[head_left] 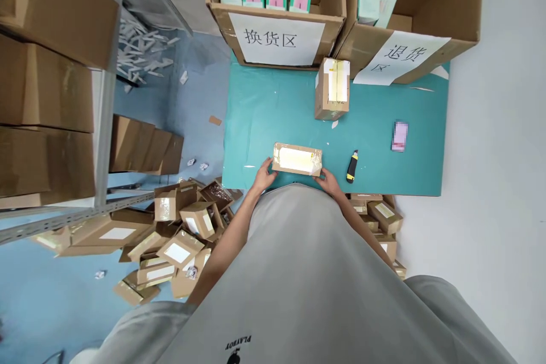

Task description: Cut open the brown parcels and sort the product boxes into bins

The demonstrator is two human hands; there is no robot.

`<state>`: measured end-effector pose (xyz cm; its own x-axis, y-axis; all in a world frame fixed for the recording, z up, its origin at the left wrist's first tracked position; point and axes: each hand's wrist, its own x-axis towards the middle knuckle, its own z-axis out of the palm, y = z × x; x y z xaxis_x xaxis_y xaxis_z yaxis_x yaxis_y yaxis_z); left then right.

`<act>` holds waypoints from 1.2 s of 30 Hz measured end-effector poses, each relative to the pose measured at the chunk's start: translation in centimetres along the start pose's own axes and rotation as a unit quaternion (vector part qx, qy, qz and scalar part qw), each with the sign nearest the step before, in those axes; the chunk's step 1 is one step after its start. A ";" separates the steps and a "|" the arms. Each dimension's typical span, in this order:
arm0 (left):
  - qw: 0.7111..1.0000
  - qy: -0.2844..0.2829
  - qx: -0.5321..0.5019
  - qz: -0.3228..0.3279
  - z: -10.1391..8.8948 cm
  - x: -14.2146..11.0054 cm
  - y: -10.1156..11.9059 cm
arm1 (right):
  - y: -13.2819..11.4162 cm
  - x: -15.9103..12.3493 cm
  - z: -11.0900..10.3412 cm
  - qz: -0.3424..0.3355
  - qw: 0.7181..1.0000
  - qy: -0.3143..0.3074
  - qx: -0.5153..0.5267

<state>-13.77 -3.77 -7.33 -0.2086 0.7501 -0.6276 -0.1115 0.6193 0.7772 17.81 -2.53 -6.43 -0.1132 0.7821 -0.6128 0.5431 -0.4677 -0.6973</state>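
A small taped cardboard parcel (pixel 297 159) lies flat on the teal table (pixel 273 108) near its front edge. My left hand (pixel 263 175) grips the parcel's left end, fingers curled round it. My right hand (pixel 327 180) holds the parcel's right end the same way. A second taped parcel (pixel 332 90) stands upright farther back on the table. A black and yellow box cutter (pixel 352 166) lies just right of my right hand. A pink phone (pixel 400 136) rests farther right.
Two large open cartons with paper signs, one (pixel 277 40) holding green and pink product boxes, the other (pixel 405 51) at the right, stand at the table's back. Several small parcels (pixel 179 239) are heaped on the blue floor at left, more (pixel 381 222) at right. Metal shelving with cartons (pixel 51 96) fills the left.
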 end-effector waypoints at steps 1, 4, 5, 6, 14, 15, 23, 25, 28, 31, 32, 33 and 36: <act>1.000 -0.004 0.019 0.021 0.2 0.0 0.2 | -0.2 0.2 -0.3 -0.015 1.000 0.006 0.005; 0.997 -0.025 0.040 0.065 0.3 -0.1 1.0 | -0.9 0.8 -1.3 -0.058 0.998 0.021 0.030; 0.996 -0.028 0.030 0.075 0.3 0.0 1.2 | -1.1 1.1 -1.5 -0.069 0.997 0.027 0.037; 0.996 -0.028 0.022 0.085 0.3 0.2 1.5 | -1.3 1.3 -1.7 -0.078 0.996 0.032 0.041; 0.988 -0.054 0.138 0.036 -1.5 2.4 0.3 | -0.5 1.8 0.3 -0.013 0.996 0.041 0.079; 0.989 -0.046 0.141 0.027 -1.9 2.4 -0.3 | -0.1 1.4 0.6 0.002 0.995 0.032 0.090; 0.986 -0.006 0.163 0.020 -2.5 0.7 -3.4 | 1.7 -0.7 1.2 0.025 0.994 -0.028 0.101; 0.986 -0.003 0.167 0.028 -2.1 0.3 -3.3 | 1.5 -0.4 1.1 0.014 0.994 -0.029 0.101; 0.985 0.011 0.165 0.057 -1.7 0.0 -2.2 | 0.8 0.3 0.3 -0.032 0.994 0.005 0.105; 0.979 0.019 0.154 0.130 -1.6 0.0 -0.2 | -0.4 1.0 -1.2 -0.085 0.988 0.054 0.120; 0.976 0.019 0.151 0.156 -1.6 0.1 0.5 | -0.9 1.2 -1.8 -0.098 0.985 0.066 0.125; 0.972 0.019 0.150 0.178 -1.5 0.2 1.1 | -1.4 1.4 -2.4 -0.111 0.983 0.075 0.128; 0.967 0.018 0.151 0.203 -1.4 0.6 2.2 | -2.5 1.9 -3.5 -0.130 0.981 0.081 0.121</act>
<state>-15.52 -2.27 -5.93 -0.2104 0.9405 -0.2670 0.2749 0.3190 0.9070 19.16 1.58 -4.56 -0.0765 0.9341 -0.3487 0.2975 -0.3124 -0.9022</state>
